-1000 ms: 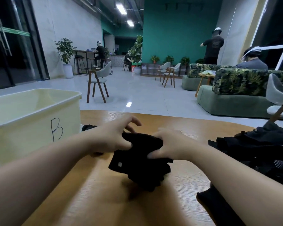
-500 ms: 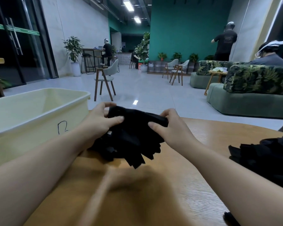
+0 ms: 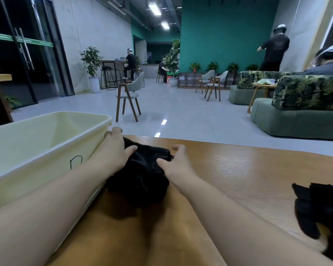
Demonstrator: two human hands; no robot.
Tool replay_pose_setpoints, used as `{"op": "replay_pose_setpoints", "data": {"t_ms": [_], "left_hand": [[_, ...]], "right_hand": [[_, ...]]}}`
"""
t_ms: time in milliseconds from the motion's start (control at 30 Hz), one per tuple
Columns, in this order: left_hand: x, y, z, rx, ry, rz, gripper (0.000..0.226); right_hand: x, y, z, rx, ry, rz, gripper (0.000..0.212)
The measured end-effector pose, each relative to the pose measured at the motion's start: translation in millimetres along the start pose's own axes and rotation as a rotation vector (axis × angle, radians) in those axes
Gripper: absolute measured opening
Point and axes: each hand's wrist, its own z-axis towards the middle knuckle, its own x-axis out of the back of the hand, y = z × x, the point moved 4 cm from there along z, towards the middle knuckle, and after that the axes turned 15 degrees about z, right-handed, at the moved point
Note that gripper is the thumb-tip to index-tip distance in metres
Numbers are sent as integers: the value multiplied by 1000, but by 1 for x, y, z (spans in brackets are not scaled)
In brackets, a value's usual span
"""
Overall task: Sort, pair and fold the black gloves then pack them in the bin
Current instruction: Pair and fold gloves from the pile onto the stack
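A bundle of folded black gloves [image 3: 142,175] hangs just above the wooden table [image 3: 248,169], right beside the near wall of the pale yellow bin [image 3: 46,150]. My left hand [image 3: 113,150] grips the bundle's left side, thumb on top. My right hand [image 3: 173,164] pinches its right edge between thumb and fingers. A pile of loose black gloves [image 3: 323,206] lies at the table's right edge, partly cut off by the frame.
The bin takes up the table's left side and bears a hand-drawn letter on its wall. Beyond the table is an open tiled floor with a wooden chair [image 3: 129,96], green sofas [image 3: 300,112] and several people far back.
Both hands have carried the glove bundle up off the table and left, from the table's middle to beside the bin wall. The view has swung left, pushing the loose pile toward the frame's edge.
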Motion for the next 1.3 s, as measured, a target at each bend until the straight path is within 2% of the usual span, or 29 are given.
{"op": "replay_pose_setpoints", "data": {"t_ms": [67,167,233,333,400,533,733,833,900,1300], "left_hand": [[-7,2,-4,-64,-40,194,56],[-18,7,-9,-198,-63,435,45],[-27,8,-10,-267,-71,503,39],[-49,-2,-15,-284,-194,502,40],[-64,-10,-23,-280,-249,539,44],[-72,-18,-44,-262,-218,480,49],[-60,-16,-49,-257,-111,417,53],[-49,-3,-57,-278,-19,340,85],[-46,9,-65,-293,8,281,92],[-18,110,-158,-374,222,-182,73]], "right_hand": [[-3,7,2,12,-1,-160,61],[-8,6,-4,243,34,-512,58],[-16,9,-8,342,-36,-690,53],[-25,30,-10,251,-215,-836,52],[-27,41,-14,204,-270,-892,51],[-23,46,-21,209,-306,-964,52],[-11,41,-37,243,-311,-985,53],[-2,35,-50,276,-287,-966,53],[5,31,-62,293,-260,-944,53],[96,-7,-154,471,158,-648,40]]}}
